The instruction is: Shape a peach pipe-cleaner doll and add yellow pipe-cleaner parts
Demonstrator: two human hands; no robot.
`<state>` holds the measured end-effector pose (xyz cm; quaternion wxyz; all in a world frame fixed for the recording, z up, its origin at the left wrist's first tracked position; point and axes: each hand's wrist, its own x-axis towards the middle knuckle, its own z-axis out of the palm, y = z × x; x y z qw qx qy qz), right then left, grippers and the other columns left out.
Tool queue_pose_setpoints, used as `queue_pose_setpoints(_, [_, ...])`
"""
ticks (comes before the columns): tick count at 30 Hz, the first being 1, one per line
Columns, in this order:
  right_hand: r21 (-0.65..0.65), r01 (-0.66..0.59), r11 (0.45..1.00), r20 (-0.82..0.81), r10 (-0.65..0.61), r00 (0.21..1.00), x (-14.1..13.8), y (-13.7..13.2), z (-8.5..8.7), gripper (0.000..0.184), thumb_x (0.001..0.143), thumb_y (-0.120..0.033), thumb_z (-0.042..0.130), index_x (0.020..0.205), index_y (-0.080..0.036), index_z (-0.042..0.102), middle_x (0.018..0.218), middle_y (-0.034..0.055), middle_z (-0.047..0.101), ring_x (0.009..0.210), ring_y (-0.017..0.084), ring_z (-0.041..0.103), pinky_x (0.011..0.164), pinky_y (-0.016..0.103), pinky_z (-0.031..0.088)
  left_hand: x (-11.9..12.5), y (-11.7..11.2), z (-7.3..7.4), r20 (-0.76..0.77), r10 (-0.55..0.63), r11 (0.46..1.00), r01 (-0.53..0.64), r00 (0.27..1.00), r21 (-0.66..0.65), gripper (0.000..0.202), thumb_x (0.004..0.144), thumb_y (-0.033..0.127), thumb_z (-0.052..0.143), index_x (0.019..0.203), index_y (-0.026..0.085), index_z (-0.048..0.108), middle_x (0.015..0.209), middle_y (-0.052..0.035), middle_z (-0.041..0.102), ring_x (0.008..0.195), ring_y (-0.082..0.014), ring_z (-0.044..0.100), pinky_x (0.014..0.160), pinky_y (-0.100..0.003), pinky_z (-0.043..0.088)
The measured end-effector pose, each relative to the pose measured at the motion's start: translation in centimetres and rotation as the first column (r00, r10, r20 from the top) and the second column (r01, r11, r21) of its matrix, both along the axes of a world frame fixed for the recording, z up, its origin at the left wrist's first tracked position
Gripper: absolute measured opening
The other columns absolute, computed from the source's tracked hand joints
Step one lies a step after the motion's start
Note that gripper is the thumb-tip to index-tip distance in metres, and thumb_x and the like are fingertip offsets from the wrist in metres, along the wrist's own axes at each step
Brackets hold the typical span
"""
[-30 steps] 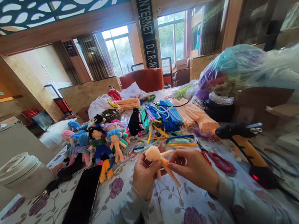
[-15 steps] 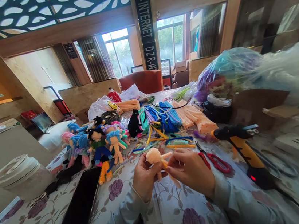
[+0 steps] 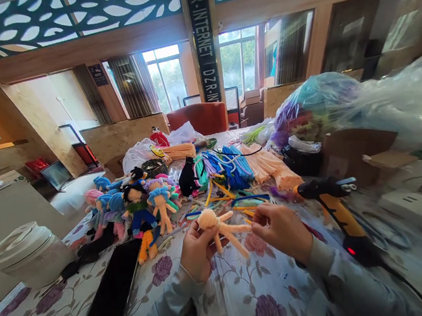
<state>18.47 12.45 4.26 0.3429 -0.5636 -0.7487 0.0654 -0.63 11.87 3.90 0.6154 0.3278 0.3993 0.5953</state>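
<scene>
A peach pipe-cleaner doll (image 3: 225, 228) with a round fuzzy head and thin limbs is tilted above the tablecloth. My left hand (image 3: 195, 252) is closed round it, thumb and fingers gripping beside the head. At the end of one stretched-out limb, my right hand (image 3: 285, 232) pinches with thumb and forefinger; the fingertips meet the limb's tip. Behind the right hand, the scissors are largely hidden, with part of a red handle (image 3: 315, 230) showing. Loose yellow and blue pipe-cleaner pieces (image 3: 247, 200) lie just beyond the doll.
Finished dolls (image 3: 135, 201) crowd the left, near a black phone (image 3: 110, 290) and a white lidded container (image 3: 29, 257). Bundles of blue (image 3: 235, 167) and peach pipe cleaners (image 3: 275, 170) lie at the back. A glue gun (image 3: 337, 214) stands right, its red light lit. Plastic bags (image 3: 315, 97) rise behind.
My right hand has moved right, from the doll's body out to a limb's end, and now covers most of the scissors. The doll's limbs are more spread out and visible.
</scene>
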Motion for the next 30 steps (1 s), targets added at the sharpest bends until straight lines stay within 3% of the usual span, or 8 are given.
queue_pose_setpoints(3, [-0.037,0.04,0.999,0.133,-0.035,0.99,0.3,0.4,-0.7,0.012,0.069,-0.022,0.058,0.057,-0.019,0.058,0.062,0.001,0.06,0.061,0.015,0.052,0.056,0.027,0.027,-0.1,0.0,0.0,-0.015,0.018,1.0,-0.019,1.0,-0.003,0.04,0.055,0.017,0.077,0.088,0.017,0.055,0.075,0.0,0.064,0.068,-0.0163,0.063,0.061,-0.032,0.058])
queue_pose_setpoints(6, [-0.104,0.029,0.994,0.158,-0.012,0.987,0.4,0.5,-0.9,0.006,0.067,-0.024,0.061,0.063,-0.019,0.061,0.064,0.0012,0.061,0.062,0.016,0.053,0.056,0.027,0.027,-0.1,0.0,0.1,-0.026,0.026,1.0,-0.026,0.999,0.012,0.04,0.054,0.017,0.077,0.087,0.017,0.055,0.074,0.0006,0.064,0.067,-0.0158,0.063,0.059,-0.032,0.057])
queue_pose_setpoints(11, [0.013,0.045,0.999,-0.028,-0.045,0.999,0.4,0.4,-0.1,0.009,0.069,-0.018,0.056,0.074,-0.018,0.064,0.064,0.0006,0.057,0.06,0.015,0.052,0.057,0.026,0.031,0.0,-0.3,0.0,-0.053,0.001,0.999,0.001,0.999,0.043,0.04,0.054,0.016,0.076,0.088,0.017,0.055,0.074,0.0013,0.063,0.066,-0.0155,0.062,0.057,-0.03,0.056])
queue_pose_setpoints(15, [0.068,-0.088,0.994,-0.217,0.101,0.971,-0.6,-0.3,0.4,0.008,0.075,-0.019,0.054,0.071,-0.018,0.062,0.06,-0.0008,0.055,0.057,0.013,0.049,0.055,0.024,0.033,0.3,-0.6,-0.1,-0.069,-0.057,0.997,0.061,0.996,0.057,0.042,0.055,0.015,0.075,0.092,0.017,0.055,0.073,0.0023,0.061,0.065,-0.016,0.062,0.057,-0.031,0.056])
queue_pose_setpoints(19, [0.079,-0.178,0.981,-0.224,0.192,0.956,-2.1,-0.9,0.4,0.011,0.076,-0.024,0.06,0.067,-0.018,0.062,0.059,-0.0014,0.052,0.057,0.013,0.048,0.055,0.024,0.032,0.6,-0.8,-0.3,-0.123,-0.093,0.994,0.1,0.988,0.051,0.045,0.057,0.017,0.075,0.096,0.018,0.053,0.076,0.0012,0.063,0.064,-0.0159,0.062,0.057,-0.032,0.056])
queue_pose_setpoints(25, [0.099,-0.16,0.982,-0.162,0.175,0.971,-2.9,-0.8,-0.1,0.013,0.072,-0.023,0.066,0.063,-0.017,0.059,0.056,-0.003,0.048,0.057,0.013,0.047,0.054,0.024,0.03,0.9,-0.8,-0.5,-0.207,-0.114,0.99,0.128,0.972,0.056,0.046,0.056,0.021,0.079,0.094,0.017,0.054,0.07,0.0031,0.062,0.055,-0.0116,0.058,0.048,-0.022,0.049])
queue_pose_setpoints(30, [0.185,-0.113,0.976,-0.296,0.165,0.941,-1.0,-0.9,0.7,0.01,0.077,-0.024,0.06,0.07,-0.017,0.06,0.056,-0.0032,0.05,0.054,0.012,0.046,0.053,0.024,0.033,0.4,-0.2,-0.2,-0.136,-0.088,0.995,0.092,0.987,0.025,0.049,0.055,0.023,0.079,0.097,0.017,0.054,0.078,0.0,0.064,0.069,-0.0178,0.063,0.059,-0.031,0.054])
